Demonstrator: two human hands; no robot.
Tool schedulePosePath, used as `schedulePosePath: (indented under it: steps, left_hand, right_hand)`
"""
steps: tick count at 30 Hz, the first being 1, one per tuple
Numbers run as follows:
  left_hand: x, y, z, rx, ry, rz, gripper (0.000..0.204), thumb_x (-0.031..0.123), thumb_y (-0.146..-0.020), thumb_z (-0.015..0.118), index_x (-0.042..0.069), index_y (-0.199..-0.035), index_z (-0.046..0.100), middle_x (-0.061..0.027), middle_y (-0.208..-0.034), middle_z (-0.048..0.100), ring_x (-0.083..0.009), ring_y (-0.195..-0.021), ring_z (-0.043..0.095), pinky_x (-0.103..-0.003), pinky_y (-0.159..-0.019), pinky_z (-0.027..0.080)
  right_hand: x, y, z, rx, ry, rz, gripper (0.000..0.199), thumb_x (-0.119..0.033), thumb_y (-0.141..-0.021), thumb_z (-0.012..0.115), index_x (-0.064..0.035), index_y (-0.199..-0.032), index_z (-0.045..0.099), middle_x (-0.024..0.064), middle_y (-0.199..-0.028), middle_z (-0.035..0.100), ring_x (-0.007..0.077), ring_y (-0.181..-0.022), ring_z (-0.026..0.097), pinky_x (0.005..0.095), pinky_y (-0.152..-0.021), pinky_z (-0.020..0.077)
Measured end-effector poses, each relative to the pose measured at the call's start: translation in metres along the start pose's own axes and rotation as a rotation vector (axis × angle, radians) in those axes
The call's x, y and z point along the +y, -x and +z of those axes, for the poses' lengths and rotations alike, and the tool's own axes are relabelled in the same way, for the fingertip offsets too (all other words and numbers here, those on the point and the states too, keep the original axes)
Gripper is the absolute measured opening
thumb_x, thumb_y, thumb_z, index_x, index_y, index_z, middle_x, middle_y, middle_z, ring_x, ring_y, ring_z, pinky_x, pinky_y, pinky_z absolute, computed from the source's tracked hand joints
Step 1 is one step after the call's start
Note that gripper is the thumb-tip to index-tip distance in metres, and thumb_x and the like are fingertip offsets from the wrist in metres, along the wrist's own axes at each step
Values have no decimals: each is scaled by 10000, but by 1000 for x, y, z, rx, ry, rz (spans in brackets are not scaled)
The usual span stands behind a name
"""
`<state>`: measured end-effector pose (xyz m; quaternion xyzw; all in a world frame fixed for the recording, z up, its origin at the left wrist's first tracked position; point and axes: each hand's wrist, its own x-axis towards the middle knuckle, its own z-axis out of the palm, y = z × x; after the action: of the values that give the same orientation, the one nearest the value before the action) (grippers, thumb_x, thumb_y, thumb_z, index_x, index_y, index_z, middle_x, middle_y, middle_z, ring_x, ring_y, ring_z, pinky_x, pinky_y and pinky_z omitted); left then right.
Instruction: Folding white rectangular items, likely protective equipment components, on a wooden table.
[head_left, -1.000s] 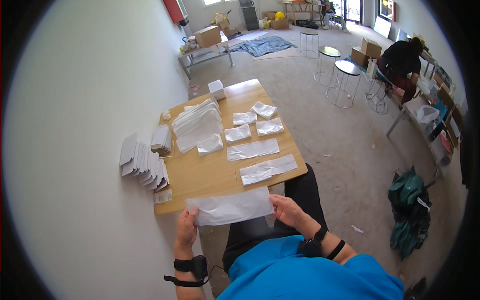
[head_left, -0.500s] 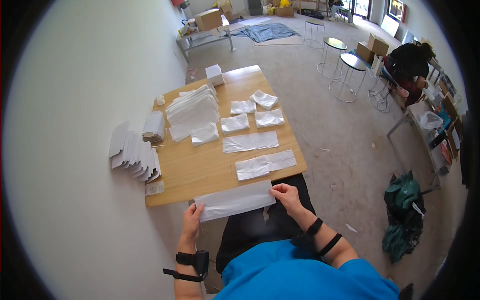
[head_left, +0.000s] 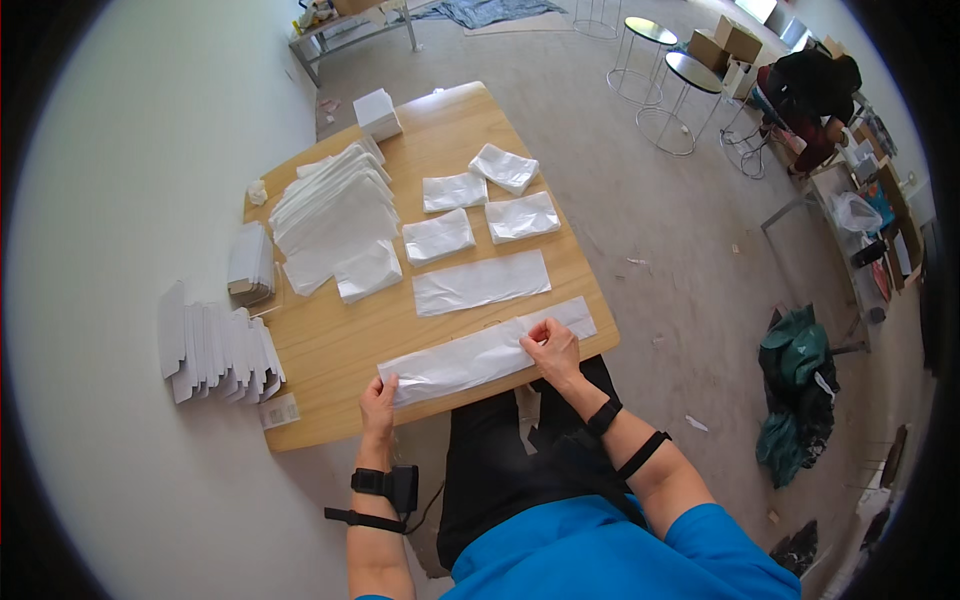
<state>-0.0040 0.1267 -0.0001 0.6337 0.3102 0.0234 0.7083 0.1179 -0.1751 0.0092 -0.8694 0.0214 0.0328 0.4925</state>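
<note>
A long folded strip of thin white sheet [head_left: 455, 362] stretches between my hands over the table's near edge. My left hand [head_left: 377, 404] pinches its left end, thumb on top. My right hand [head_left: 552, 352] has its fingertips closed on the strip's right part. Under that hand, another white strip [head_left: 577, 316] shows its right end; the rest is covered. Just beyond lies a separate flat white strip [head_left: 482, 283]. Several smaller folded white packets [head_left: 438, 237] sit farther back. Left of them is a fanned pile of white sheets [head_left: 330, 215], with a folded packet [head_left: 368, 270] at its near corner.
The wooden table [head_left: 330, 345] carries stacked white cartons [head_left: 250, 262] at its left edge and a white stack [head_left: 377, 112] at the back. Flattened white cartons [head_left: 225, 345] lean there too. Round stools [head_left: 692, 72], a dark green bag [head_left: 795, 385] and a seated person [head_left: 805, 95] are right.
Both hands have carried the strip forward from in front of the table to its near edge, overlapping the other strip. My view has shifted, so the table appears larger.
</note>
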Motion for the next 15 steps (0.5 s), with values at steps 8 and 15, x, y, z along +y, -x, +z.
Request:
schedulePosePath:
  steps: [8,15]
  left_hand:
    - [4,-15,16,77,-117,55,197,211,-921,645,16,-937,632,23,-829,621,-44,-740,508,-215,-675,422]
    - [3,-19,13,120,-310,104,205,206,-898,667,6,-876,632,38,-741,573,-44,-662,460,-217,-593,394]
  right_hand:
    - [3,-9,2,-18,9,73,198,-198,-729,702,-28,-753,601,123,-703,649,276,-673,646,373,-650,510]
    - [3,-12,5,-26,12,96,203,-199,-724,709,-27,-741,603,113,-684,649,250,-645,645,357,-635,515]
